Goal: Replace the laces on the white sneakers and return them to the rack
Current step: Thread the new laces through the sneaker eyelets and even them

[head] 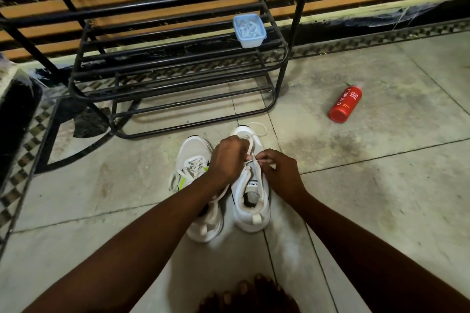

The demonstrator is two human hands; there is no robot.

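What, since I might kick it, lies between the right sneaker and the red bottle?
Only bare floor between right sneaker and red bottle, per the head view.

Head-worn camera, steeply down and forward, close above tiled floor (381,198), rack (178,79) beyond.

Person only: both forearms bare right out to the frame edge, left hand (229,157) and right hand (282,173) bare too, knuckles showing plainly, plus the toes of one bare foot (250,295) at bottom centre, a couple of toenails catching the light.
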